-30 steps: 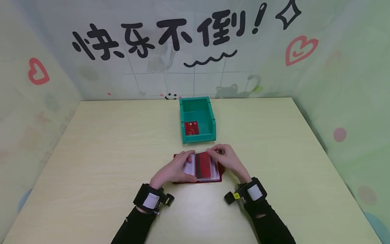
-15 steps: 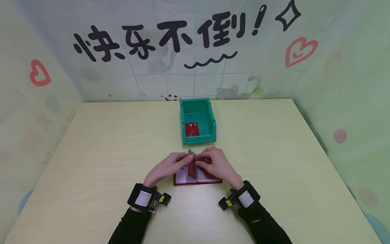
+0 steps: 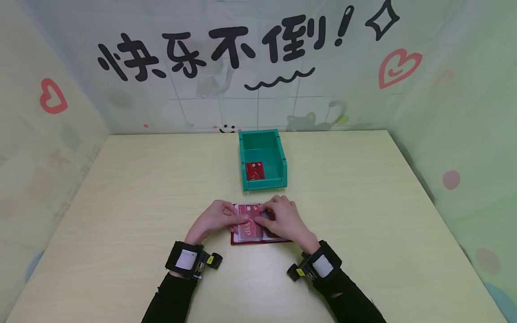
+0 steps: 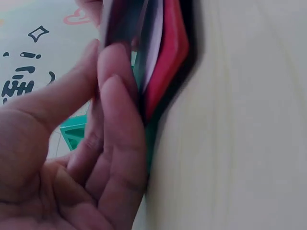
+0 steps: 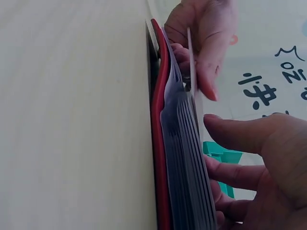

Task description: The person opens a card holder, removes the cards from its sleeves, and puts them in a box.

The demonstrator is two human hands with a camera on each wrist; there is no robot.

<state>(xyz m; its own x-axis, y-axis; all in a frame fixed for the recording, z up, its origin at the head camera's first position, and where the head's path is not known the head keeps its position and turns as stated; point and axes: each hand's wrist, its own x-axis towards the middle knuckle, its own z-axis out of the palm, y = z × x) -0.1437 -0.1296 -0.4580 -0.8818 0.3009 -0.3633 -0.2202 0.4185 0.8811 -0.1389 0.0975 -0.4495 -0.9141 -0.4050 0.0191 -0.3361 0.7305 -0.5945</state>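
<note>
A red-covered card holder (image 3: pixel 260 242) with clear sleeves lies spread on the table. A red card marked VIP (image 3: pixel 249 229) shows in its left, slightly raised sleeve. My left hand (image 3: pixel 218 219) pinches that sleeve at its left side, thumb in front and fingers behind; the left wrist view shows the fingers (image 4: pixel 120 120) behind the page. At the middle of the holder, my right hand (image 3: pixel 284 219) rests its fingertips on the sleeves, with the thumb near the card's right edge. In the right wrist view, a stack of sleeves (image 5: pixel 187 158) stands beside the right fingers, which hide part of it.
A teal bin (image 3: pixel 264 183) stands just beyond the card holder. Inside it lies another red card (image 3: pixel 255 171), at the near left corner. The pale wooden table (image 3: pixel 133 193) runs back to a printed wall (image 3: pixel 258 107).
A sleeve with its card has swung over from right to left and now lies almost flat, VIP side up. My left hand has shifted left; my right hand has moved left to the holder's middle.
</note>
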